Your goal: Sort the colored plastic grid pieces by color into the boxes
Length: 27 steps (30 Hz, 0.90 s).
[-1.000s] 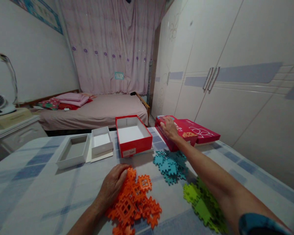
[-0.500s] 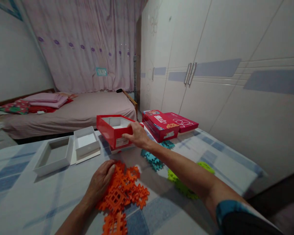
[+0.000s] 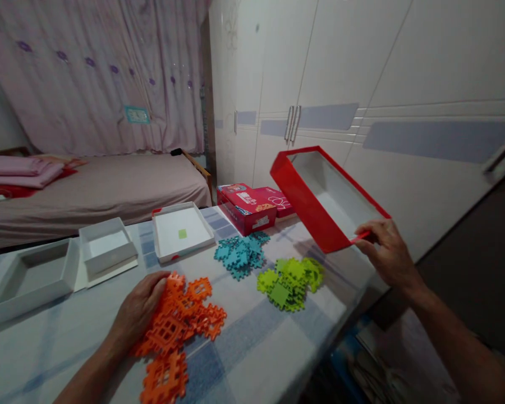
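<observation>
My right hand (image 3: pixel 385 252) is closed on the near corner of a red box (image 3: pixel 309 196) with a white inside, holding it tilted in the air past the table's right edge. My left hand (image 3: pixel 141 303) rests against the left side of a pile of orange interlocking plastic pieces (image 3: pixel 185 314). Its fingers lie loosely along the pile, tips partly hidden. A pile of teal pieces (image 3: pixel 240 252) and one of lime-green pieces (image 3: pixel 292 280) lie to the right.
A shallow white box lid (image 3: pixel 183 230) lies beyond the orange pile. White boxes (image 3: pixel 33 275) (image 3: pixel 107 244) stand at left. Two printed red boxes (image 3: pixel 246 207) (image 3: pixel 275 199) sit at the back. A bed (image 3: pixel 122 179) and wardrobe (image 3: pixel 320 73) border the checked tablecloth (image 3: pixel 269 359).
My right hand has lifted the red box off the table and carried it right, uncovering the shallow white lid. My view has turned right. My left hand stays at the orange pile.
</observation>
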{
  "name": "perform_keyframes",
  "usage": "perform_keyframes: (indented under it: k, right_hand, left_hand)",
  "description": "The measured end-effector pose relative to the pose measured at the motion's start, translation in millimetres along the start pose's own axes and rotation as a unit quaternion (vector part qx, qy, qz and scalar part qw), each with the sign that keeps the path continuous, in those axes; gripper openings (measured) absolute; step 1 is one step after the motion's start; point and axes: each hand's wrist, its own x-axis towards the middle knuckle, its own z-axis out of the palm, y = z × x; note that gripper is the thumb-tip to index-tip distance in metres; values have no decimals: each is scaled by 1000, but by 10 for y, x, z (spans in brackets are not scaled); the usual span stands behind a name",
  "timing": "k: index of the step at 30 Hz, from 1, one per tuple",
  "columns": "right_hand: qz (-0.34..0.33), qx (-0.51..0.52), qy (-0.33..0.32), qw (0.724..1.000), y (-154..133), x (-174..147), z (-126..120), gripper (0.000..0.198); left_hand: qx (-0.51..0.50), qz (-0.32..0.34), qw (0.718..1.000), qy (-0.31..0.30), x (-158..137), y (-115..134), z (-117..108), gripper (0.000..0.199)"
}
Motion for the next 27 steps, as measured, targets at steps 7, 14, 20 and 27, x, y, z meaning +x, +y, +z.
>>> perform_keyframes:
  k: [7, 14, 20, 27]
  right_hand:
    - [69, -95, -27, 993, 933, -358, -149, 56]
    - [62, -60, -76, 993, 1104, -367, 83, 52]
    - [54, -50, -104, 992, 1253, -280, 232, 49]
    - [55, -39, -122, 990, 1281, -231, 269, 49]
  left_hand:
    - [7, -4, 1000, -2, 20, -95, 36, 46]
    - [13, -17, 1000, -7, 17, -88, 14, 47]
    - [10, -9, 1000, -4, 25, -75, 9, 46]
    - [17, -20, 1000, -3, 28, -104, 22, 46]
